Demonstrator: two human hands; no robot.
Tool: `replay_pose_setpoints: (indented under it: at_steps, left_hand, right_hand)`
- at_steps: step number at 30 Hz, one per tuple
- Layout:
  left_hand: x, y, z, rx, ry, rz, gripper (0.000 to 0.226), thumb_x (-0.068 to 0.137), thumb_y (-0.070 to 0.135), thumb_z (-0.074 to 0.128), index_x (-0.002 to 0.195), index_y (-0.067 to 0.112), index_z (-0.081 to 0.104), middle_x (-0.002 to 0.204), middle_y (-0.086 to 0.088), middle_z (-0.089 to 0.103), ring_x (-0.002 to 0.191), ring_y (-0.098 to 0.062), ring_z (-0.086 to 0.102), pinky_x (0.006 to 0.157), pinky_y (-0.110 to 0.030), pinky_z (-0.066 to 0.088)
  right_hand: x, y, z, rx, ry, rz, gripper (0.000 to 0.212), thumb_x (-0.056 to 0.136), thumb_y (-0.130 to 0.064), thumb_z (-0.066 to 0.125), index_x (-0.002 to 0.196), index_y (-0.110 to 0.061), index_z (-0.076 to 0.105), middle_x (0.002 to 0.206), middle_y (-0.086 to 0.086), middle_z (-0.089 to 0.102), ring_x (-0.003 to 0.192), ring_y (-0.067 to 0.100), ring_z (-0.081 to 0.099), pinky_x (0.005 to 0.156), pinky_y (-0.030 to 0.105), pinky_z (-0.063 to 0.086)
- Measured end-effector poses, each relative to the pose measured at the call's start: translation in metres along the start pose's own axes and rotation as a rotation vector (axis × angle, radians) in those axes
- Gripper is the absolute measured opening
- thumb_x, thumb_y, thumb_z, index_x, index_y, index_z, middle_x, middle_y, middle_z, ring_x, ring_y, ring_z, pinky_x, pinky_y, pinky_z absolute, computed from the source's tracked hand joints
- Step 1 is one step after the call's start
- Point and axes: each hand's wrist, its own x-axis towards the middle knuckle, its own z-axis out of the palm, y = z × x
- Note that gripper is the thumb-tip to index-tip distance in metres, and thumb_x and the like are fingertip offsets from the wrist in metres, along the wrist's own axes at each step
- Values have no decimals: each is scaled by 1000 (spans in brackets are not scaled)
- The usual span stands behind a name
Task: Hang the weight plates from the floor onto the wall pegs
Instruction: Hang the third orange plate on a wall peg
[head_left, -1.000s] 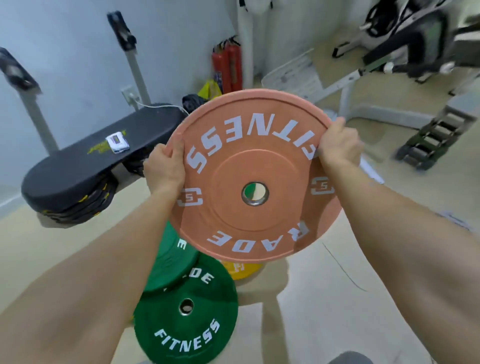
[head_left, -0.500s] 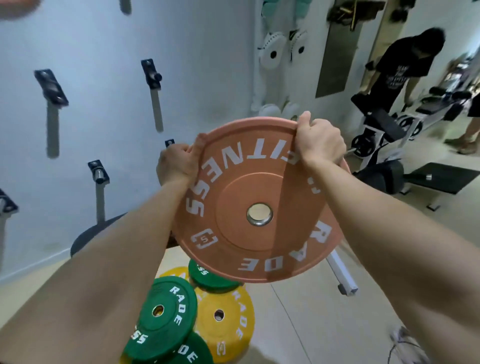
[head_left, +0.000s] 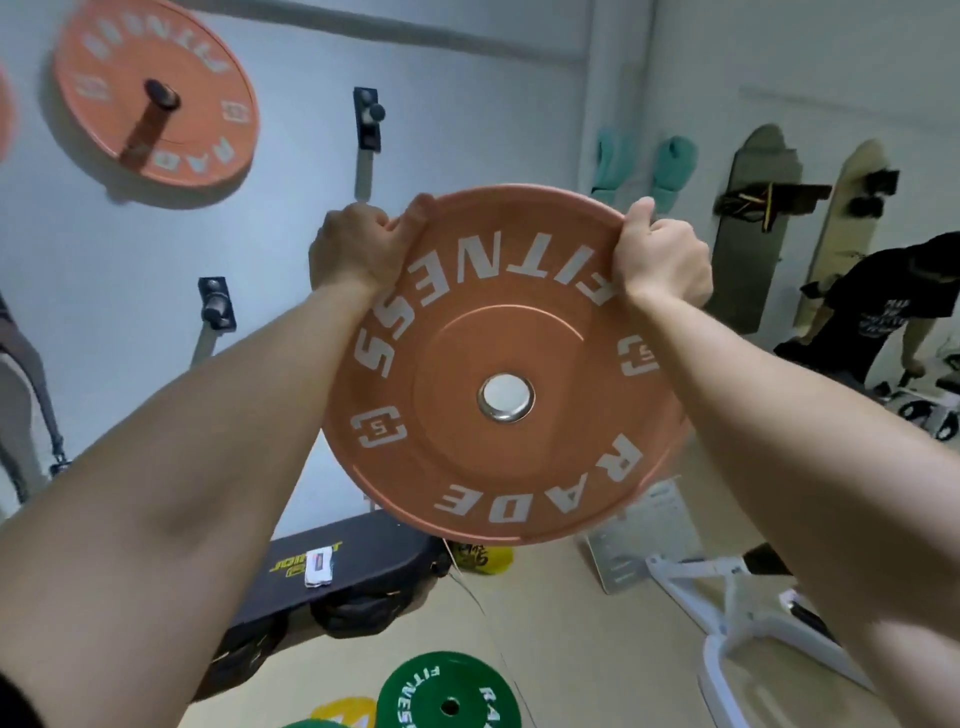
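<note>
Left hand and right hand are clamping the orange plate's upper rim, carrying it wallward. Next: lining its centre hole onto the empty peg.

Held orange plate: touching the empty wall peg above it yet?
Apart. Head view shows bare wall between the held orange plate and the empty peg; both hands, left and right, grip its top rim.

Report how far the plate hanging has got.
Done: one orange plate hangs on a wall peg. In hand: a second orange plate, gripped at its top edge by the left hand and right hand, not yet on a peg. Left: an empty peg, a green plate and a yellow plate on the floor.
</note>
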Motion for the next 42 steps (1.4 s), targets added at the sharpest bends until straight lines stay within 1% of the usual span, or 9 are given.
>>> replay_pose_setpoints:
  at_steps: [9,15,19,23,25,29,31,37,42]
  left_hand:
    - [139,-1,55,44,131,42,76,88,83,30,56,18,53,54,2,54,48,-15,52,53,-23,35]
    - [220,6,96,155,203,47,74,90,80,33,56,16,50,53,1,50,47,-13,47,50,-23,27]
    - [269,11,134,254,272,49,78,90,81,31,54,13,45,53,-2,46,50,-19,45,50,-28,27]
    - [320,14,183,324,341,47,92,84,88,27,62,4,56,61,-13,57,62,-34,59,64,-41,51]
    - [339,18,196,347,371,35,93,83,89,25,61,4,55,61,-14,57,64,-36,61,69,-45,54]
    - [381,31,227,413,432,66,87,87,85,28,58,7,52,57,-11,55,55,-28,56,61,-40,52]
    - [398,37,239,472,457,53,78,91,81,30,55,13,44,54,-5,48,50,-21,47,52,-32,38]
    - [446,31,261,569,506,27,77,91,81,28,56,15,45,56,-3,47,55,-23,47,59,-31,33]
    - [477,8,280,619,557,17,76,93,78,31,54,14,43,55,-4,45,52,-23,43,59,-32,30]
  right_hand:
    - [134,-59,94,127,51,-63,65,95,-59,24,93,-15,72,98,10,70,94,35,63,73,37,41]
    - [222,-80,158,193,48,-102,65,98,-57,24,102,-14,72,108,13,70,102,36,63,75,36,39]
    - [286,-86,213,252,47,-142,65,99,-57,23,96,-14,71,100,9,69,89,31,60,70,33,35]
    - [356,-87,275,351,-3,-189,63,100,-56,22,88,-15,68,84,2,61,77,24,55,68,32,36]
    - [385,-94,300,390,-9,-236,62,100,-55,21,85,-16,66,83,1,62,77,22,57,69,31,39]
    - [443,-111,339,472,-24,-257,63,98,-54,19,82,-16,66,84,2,67,78,24,63,67,31,40]
    - [463,-119,356,511,-39,-266,61,98,-53,19,78,-17,64,80,1,66,76,25,62,66,31,38]
    - [503,-142,402,587,-86,-284,53,99,-47,23,71,-18,58,66,-5,54,70,22,56,64,31,34]
    - [523,-165,450,640,-67,-318,52,96,-45,24,80,-16,65,79,0,64,75,24,59,68,32,38]
